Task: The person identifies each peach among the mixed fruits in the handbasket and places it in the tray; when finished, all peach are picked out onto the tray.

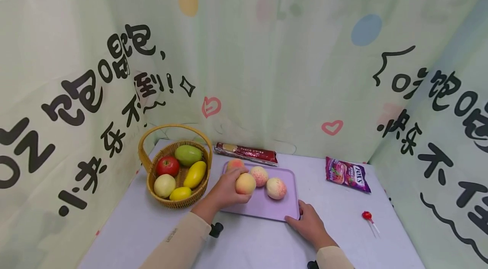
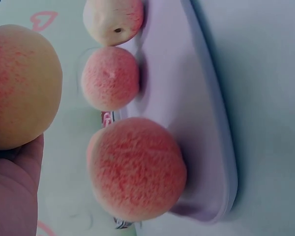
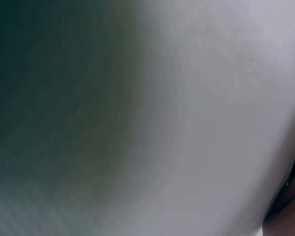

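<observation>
My left hand [image 1: 225,190] holds a yellowish peach [image 1: 245,184] above the left part of a lilac tray [image 1: 263,206]. In the left wrist view that peach [image 2: 27,91] sits at the left edge, against the hand. Three more peaches lie on the tray: a redder one [image 1: 234,163] at the back left, a speckled one [image 1: 260,175] in the middle and a paler one [image 1: 276,188] to the right. My right hand [image 1: 310,223] grips the tray's front right corner, thumb at the front edge. Only a bit of that hand [image 3: 290,209] shows in the blurred right wrist view.
Left of the tray stands a wicker basket [image 1: 173,204] of fruit with a tall handle. A long dark red packet [image 1: 248,153] lies behind the tray. To the right are a purple candy bag [image 1: 347,174] and a red lollipop [image 1: 367,215]. Printed curtains [image 1: 267,70] enclose the table.
</observation>
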### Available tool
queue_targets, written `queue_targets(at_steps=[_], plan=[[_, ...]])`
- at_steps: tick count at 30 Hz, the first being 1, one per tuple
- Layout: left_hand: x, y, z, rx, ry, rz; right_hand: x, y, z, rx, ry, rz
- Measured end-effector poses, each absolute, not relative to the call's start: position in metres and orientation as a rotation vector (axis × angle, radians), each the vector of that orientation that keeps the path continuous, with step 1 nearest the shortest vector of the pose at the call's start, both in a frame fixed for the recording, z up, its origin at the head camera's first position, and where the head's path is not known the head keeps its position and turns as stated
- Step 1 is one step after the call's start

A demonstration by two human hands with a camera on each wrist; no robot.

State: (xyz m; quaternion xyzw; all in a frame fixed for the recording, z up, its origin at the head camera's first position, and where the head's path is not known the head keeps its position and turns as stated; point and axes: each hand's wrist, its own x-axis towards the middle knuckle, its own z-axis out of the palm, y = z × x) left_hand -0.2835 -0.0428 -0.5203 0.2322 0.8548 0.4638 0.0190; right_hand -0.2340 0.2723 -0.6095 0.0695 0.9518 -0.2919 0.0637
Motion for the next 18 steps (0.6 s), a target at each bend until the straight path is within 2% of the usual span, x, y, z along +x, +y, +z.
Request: queue_targets(at_steps=[11, 18], plan=[[-0.285, -0.022, -0.53, 0.734, 2.688, 1.165, -0.233, 0.273, -0.609, 0.201, 2.876, -0.878], [-0.286, -0.016, -0.539, 0.777, 2.674, 1.149, -0.234, 0.274, -0.612, 0.189, 2.896, -0.88]])
